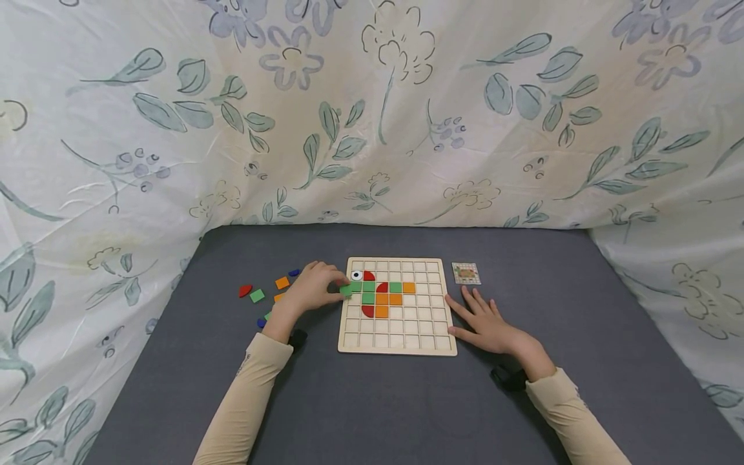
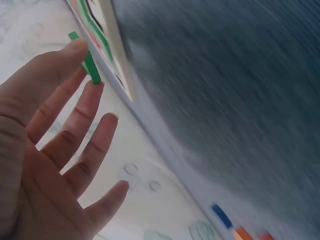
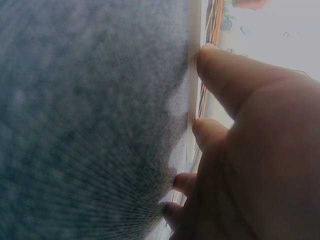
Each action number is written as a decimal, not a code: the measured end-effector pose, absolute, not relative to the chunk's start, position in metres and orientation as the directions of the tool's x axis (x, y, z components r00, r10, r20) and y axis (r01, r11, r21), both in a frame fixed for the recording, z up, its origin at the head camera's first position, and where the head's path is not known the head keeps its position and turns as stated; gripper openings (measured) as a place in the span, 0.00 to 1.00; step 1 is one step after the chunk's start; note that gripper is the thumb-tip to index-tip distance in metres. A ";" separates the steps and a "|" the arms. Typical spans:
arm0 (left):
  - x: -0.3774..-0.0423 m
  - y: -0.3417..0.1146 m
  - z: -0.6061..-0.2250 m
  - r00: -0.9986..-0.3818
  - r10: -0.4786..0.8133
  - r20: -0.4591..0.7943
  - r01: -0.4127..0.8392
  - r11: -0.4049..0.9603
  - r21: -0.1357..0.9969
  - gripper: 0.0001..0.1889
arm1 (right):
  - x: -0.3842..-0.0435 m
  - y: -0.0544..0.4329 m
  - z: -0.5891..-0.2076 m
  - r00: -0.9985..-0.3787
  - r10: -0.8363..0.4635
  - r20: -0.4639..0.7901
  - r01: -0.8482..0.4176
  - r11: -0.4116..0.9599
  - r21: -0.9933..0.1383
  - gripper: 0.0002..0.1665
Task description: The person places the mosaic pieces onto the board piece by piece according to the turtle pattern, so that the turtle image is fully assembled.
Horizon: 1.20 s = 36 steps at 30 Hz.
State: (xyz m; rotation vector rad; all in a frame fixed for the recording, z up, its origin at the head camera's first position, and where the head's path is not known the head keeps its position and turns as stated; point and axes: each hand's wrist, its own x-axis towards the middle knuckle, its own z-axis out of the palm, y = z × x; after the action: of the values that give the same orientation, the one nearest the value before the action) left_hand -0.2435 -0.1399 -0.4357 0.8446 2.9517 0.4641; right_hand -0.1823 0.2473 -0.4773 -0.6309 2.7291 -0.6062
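Note:
My left hand (image 1: 312, 289) pinches a green square tile (image 2: 91, 64) between thumb and fingertips, right at the left rim of the wooden grid board (image 1: 418, 336). In the left wrist view the other fingers spread loosely below the tile. On the board lie green squares such as a green tile (image 1: 368, 298), orange squares such as an orange tile (image 1: 409, 288), red rounded pieces such as a red piece (image 1: 368, 311), and a white eye tile (image 1: 357, 276). My right hand (image 1: 487, 324) has its fingers spread, with thumb and index finger touching the board's right edge.
Left of the left hand lie loose pieces: a red piece (image 1: 245, 291), a green square (image 1: 258, 296), an orange square (image 1: 282, 283) and a blue piece (image 1: 294, 272), some partly hidden by the wrist. A small picture card (image 1: 466, 273) lies beyond the right hand. A floral cloth (image 1: 401, 161) hangs behind the grey table.

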 end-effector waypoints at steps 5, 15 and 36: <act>-0.243 -0.123 -0.433 -0.831 0.555 0.039 0.540 0.787 0.299 0.16 | -0.181 0.247 -0.477 -0.869 -0.463 -0.177 -0.347 0.823 -0.450 0.42; -0.243 -0.090 -0.431 -0.787 0.615 0.040 0.591 0.735 0.331 0.13 | -0.181 0.246 -0.474 -0.866 -0.471 -0.166 -0.350 0.810 -0.470 0.42; -0.261 -0.038 -0.437 -0.679 0.734 -0.006 0.683 0.634 0.361 0.14 | -0.183 0.248 -0.476 -0.867 -0.464 -0.184 -0.344 0.822 -0.453 0.42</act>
State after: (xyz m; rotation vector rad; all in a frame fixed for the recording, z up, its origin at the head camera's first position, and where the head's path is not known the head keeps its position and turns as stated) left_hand -0.2606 -0.0382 -0.4370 1.1795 2.7003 0.5015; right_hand -0.1827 0.2480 -0.4764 -0.6172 2.7193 -0.5976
